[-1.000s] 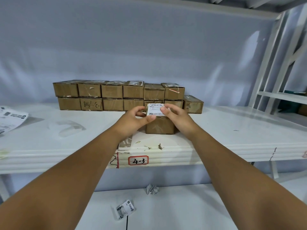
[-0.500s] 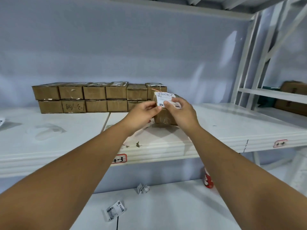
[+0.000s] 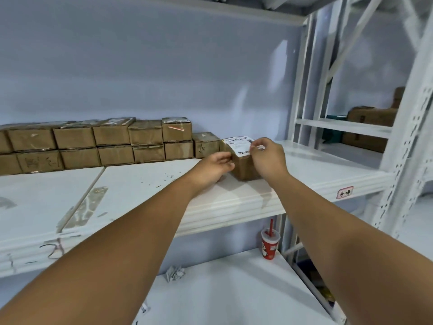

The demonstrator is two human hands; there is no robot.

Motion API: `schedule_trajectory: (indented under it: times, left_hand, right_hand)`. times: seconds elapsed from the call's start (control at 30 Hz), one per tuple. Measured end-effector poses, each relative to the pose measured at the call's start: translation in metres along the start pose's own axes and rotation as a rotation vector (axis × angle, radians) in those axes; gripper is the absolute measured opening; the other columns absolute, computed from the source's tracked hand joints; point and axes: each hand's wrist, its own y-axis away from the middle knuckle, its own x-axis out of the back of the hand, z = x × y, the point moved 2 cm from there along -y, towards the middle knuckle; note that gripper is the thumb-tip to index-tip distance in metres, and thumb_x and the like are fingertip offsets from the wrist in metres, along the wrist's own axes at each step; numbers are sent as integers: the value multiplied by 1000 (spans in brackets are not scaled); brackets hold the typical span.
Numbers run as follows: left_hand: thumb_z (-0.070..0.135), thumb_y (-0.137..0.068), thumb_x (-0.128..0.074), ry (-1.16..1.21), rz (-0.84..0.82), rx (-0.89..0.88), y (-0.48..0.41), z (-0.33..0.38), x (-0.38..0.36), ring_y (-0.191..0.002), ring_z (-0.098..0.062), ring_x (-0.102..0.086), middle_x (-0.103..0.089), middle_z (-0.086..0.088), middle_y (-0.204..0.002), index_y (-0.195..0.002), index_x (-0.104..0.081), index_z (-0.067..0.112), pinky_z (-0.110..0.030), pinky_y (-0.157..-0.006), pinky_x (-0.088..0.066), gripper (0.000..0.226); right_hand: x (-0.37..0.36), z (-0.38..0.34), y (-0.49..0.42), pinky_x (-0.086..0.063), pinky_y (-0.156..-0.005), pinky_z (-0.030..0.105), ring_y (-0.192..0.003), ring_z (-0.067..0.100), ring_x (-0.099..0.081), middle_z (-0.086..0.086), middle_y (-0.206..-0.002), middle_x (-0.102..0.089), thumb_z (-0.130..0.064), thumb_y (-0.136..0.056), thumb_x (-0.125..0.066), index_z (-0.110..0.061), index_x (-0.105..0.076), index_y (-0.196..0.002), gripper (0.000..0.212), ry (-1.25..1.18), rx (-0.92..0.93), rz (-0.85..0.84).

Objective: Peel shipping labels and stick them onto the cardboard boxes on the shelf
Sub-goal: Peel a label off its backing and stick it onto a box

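A small brown cardboard box [image 3: 246,170] stands on the white shelf [image 3: 234,202], to the right of the stacked boxes. A white shipping label [image 3: 237,144] with a barcode lies over its top and upper front. My left hand [image 3: 214,168] grips the box's left side with curled fingers. My right hand [image 3: 267,158] pinches the label's right edge at the box's top right corner, and my fingers hide that corner.
Two rows of similar cardboard boxes [image 3: 112,146] line the back wall on the left. On the lower shelf stand a red cup with a straw [image 3: 269,246] and crumpled paper [image 3: 175,273]. A white shelf upright [image 3: 403,148] rises at right, with larger boxes [image 3: 370,127] beyond.
Both hands have carried the box to the right along the shelf, and my view turned right with it. The label, held above the box before, now lies on its top.
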Motion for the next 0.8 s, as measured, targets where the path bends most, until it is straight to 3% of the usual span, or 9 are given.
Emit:
schedule_trajectory:
  times: [0.1, 0.17, 0.3, 0.43, 0.53, 0.6, 0.67, 0.73, 0.8]
  left_hand:
    - [-1, -93, -47, -33, -48, 18, -4, -10, -3, -86, -1, -54, -59, -3, -120, -131, -52, 9, -5, -62, -41, 39]
    - [-8, -91, -46, -44, -70, 26, -6, -16, -5, -86, -4, -55, -61, -6, -118, -126, -55, 6, -11, -73, -43, 39]
    - [-7, -92, -43, -27, -52, 8, -3, -14, -2, -85, 0, -54, -59, 0, -112, -127, -54, 12, -6, -61, -41, 41]
    - [-1, -90, -44, -105, 238, -98, -7, -16, 11, -101, -16, -58, -63, 2, -105, -111, -61, 17, -26, -84, -44, 32]
    - [3, -87, -42, -406, 390, -156, -12, -17, 36, -90, -18, -59, -64, 2, -95, -97, -62, 18, -26, -75, -45, 27]
    - [6, -85, -42, -578, 343, -133, -17, -23, 53, -82, -21, -57, -61, 2, -85, -88, -58, 18, -27, -64, -42, 20]
    - [9, -79, -45, -520, 307, -95, -26, -29, 69, -88, -24, -61, -67, 0, -92, -94, -64, 15, -34, -76, -50, 25]
    - [8, -78, -46, -343, 318, -51, -32, -34, 77, -85, -23, -62, -68, -1, -91, -99, -67, 16, -35, -80, -51, 31]
    - [6, -85, -48, -181, 327, 10, -38, -34, 77, -81, -20, -58, -66, -1, -90, -106, -67, 14, -30, -75, -45, 29]
  right_hand:
    - [1, 11, -3, -45, -88, 29, -87, 22, -55, 12, -125, -54, -14, -91, -45, -18, -67, -100, 24, -3, -44, 6]
    - [0, 14, -2, -46, -94, 33, -97, 24, -57, 10, -127, -54, -14, -91, -41, -19, -68, -102, 30, 6, -72, 35]
    - [-3, 6, 5, -38, -101, 36, -122, 30, -45, 10, -132, -47, -20, -96, -42, -19, -68, -108, 28, 218, -26, 169]
    - [-12, -21, 29, -43, -88, 37, -111, 31, -49, 9, -110, -59, -15, -87, -53, -15, -70, -93, 18, 252, 502, 393]
    - [-38, -46, 41, -46, -78, 36, -96, 30, -56, 10, -95, -64, -12, -84, -47, -9, -67, -94, 23, 268, 763, 63]
    - [-55, -59, 45, -45, -83, 31, -100, 28, -59, 10, -101, -67, -6, -86, -45, -9, -67, -102, 27, 257, 692, -173]
    - [-72, -62, 41, -37, -77, 17, -105, 23, -58, 8, -112, -66, 1, -87, -44, -12, -66, -115, 37, 250, 487, -354]
    - [-85, -60, 30, -38, -79, 19, -109, 25, -57, 10, -121, -62, 2, -88, -43, -12, -58, -126, 43, 239, 278, -418]
    - [-94, -57, 12, -42, -93, 26, -117, 29, -53, 13, -131, -56, -1, -89, -43, -9, -51, -132, 45, 217, 159, -379]
